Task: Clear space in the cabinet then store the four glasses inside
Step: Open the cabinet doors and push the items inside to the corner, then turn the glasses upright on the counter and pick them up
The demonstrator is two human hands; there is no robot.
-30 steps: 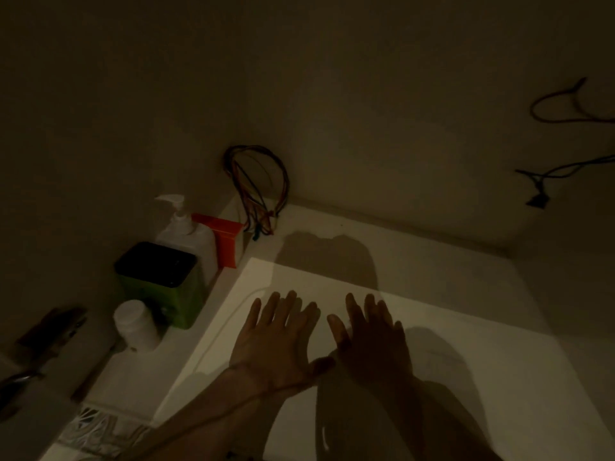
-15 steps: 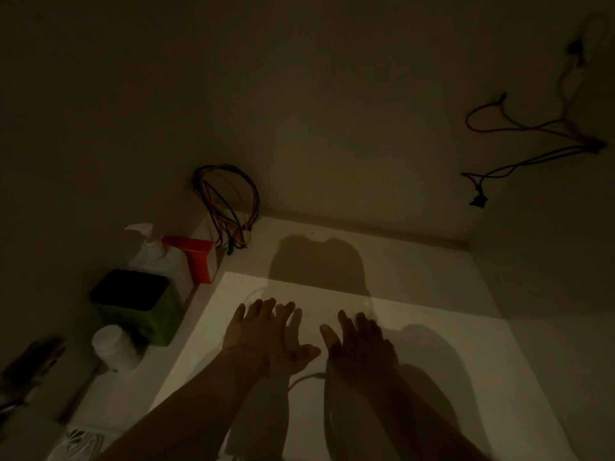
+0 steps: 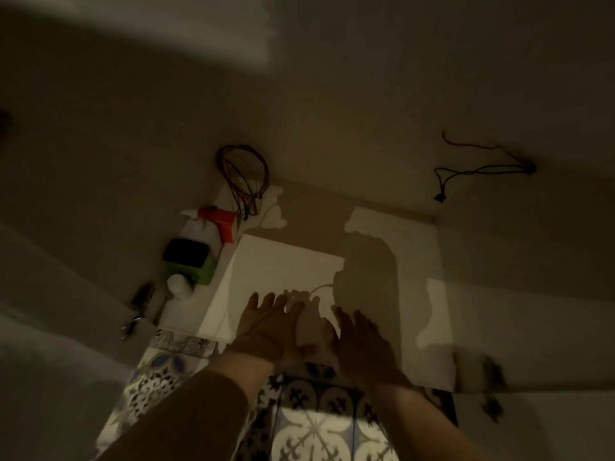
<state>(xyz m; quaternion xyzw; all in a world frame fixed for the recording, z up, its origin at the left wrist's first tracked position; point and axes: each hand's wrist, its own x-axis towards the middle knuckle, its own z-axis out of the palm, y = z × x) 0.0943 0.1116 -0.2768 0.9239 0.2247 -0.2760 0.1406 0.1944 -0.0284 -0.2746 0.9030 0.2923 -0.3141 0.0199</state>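
I look into a dim open cabinet. A flat white board (image 3: pixel 286 271) lies on the cabinet floor (image 3: pixel 409 234). My left hand (image 3: pixel 269 324) and my right hand (image 3: pixel 362 347) hover side by side over the board's front edge, fingers spread, holding nothing. A thin pale cord (image 3: pixel 321 287) curves on the board just past my fingertips. No glasses are in view.
Along the cabinet's left wall stand a green box with a black lid (image 3: pixel 191 262), a white pump bottle (image 3: pixel 196 227), an orange box (image 3: pixel 223 222), a small white jar (image 3: pixel 179 286) and a loop of coloured wires (image 3: pixel 243 174). Loose wires (image 3: pixel 482 171) hang at the right. Patterned tiles (image 3: pixel 316 424) lie below.
The view has pulled back and the patterned tiles now show. Both hands have drawn back from the middle of the board toward its front edge.
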